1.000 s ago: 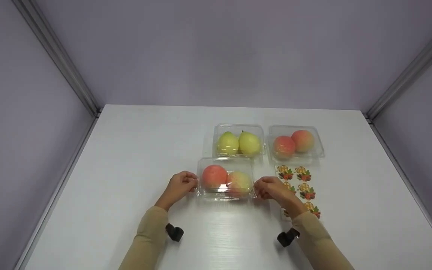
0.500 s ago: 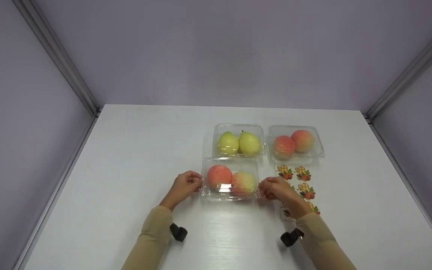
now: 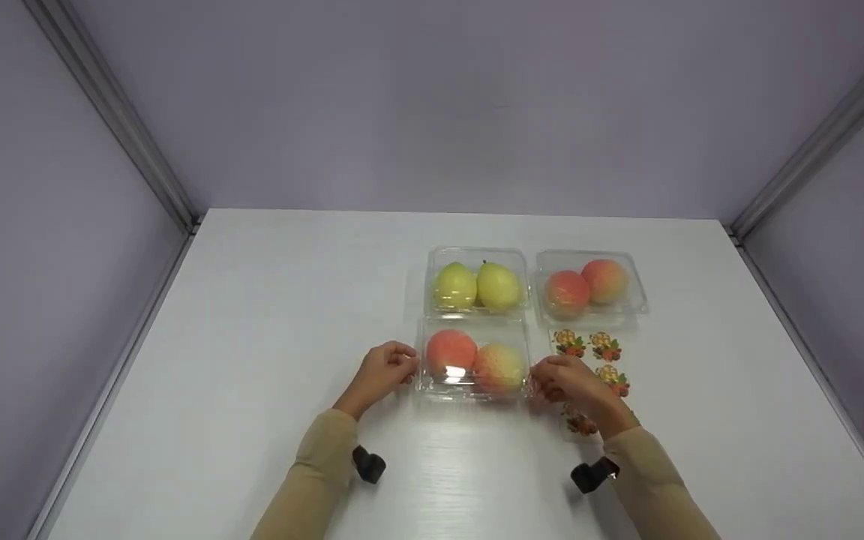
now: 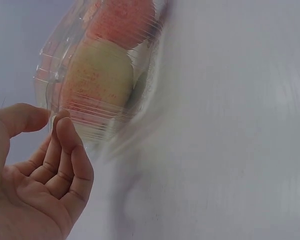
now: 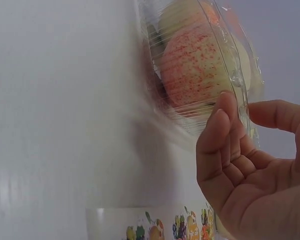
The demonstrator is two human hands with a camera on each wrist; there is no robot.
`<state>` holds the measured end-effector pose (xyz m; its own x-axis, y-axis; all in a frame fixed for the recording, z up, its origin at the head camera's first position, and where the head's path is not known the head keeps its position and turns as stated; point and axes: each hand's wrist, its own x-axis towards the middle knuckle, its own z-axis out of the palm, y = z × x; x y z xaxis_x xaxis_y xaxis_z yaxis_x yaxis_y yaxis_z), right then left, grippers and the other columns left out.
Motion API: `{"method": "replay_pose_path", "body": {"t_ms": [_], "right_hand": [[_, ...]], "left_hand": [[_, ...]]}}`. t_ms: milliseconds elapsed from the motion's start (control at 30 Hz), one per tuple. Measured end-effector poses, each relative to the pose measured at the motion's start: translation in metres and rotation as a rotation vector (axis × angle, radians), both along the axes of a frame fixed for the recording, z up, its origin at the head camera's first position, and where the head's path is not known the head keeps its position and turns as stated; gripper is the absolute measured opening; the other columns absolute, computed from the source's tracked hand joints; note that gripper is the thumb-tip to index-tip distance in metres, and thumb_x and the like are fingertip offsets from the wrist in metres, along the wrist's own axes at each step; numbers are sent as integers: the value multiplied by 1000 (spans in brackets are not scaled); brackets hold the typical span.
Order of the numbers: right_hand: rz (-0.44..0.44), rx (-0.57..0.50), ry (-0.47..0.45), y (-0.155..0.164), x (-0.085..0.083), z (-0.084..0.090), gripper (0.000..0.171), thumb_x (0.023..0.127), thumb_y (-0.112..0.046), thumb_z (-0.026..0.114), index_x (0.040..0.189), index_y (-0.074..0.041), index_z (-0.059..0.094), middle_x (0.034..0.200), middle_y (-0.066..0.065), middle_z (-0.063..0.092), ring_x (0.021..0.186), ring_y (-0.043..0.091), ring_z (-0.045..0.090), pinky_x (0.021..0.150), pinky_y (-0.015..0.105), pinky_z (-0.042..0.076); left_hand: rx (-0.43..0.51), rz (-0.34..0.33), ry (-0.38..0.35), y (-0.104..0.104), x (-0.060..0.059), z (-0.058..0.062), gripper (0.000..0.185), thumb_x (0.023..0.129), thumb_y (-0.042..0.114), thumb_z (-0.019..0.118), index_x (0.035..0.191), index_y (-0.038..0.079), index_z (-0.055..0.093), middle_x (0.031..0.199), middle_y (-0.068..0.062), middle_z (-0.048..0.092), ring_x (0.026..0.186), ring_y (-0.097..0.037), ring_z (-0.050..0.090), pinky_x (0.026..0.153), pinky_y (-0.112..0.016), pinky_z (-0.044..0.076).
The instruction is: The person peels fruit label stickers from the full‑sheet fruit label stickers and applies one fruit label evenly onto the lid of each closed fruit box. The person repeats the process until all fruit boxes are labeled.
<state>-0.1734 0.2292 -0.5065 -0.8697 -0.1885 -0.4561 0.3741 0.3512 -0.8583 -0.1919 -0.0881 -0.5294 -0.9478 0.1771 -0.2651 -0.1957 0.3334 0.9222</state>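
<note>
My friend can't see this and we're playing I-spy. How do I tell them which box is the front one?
On the white table, find the two yellow-green pears. The fruit box is the clear one right in front of theirs, between the left hand and the right hand. Only it pairs a red fruit with a paler, speckled fruit.
</note>
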Motion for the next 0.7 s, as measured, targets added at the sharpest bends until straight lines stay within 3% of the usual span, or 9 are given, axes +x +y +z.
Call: {"method": "replay_pose_path", "body": {"t_ms": [267,700], "right_hand": [[-28,36,39,5,2,1,19,94,-16,51,83,-5,62,68,-2,58,64,11,56,66,29,53],[33,68,72,10,3,5,26,96,-18,50,79,-3,63,65,-4,56,61,9,54,60,26,49]], "left_hand": [[26,3,9,9,0,-3,23,93,14,57,110,-1,60,83,-6,65,72,-8,60,72,-28,56],[48,-11,41,12,6,-2,24,94,17,59,110,-1,60,85,-7,66,74,-12,63,73,-31,56]]}}
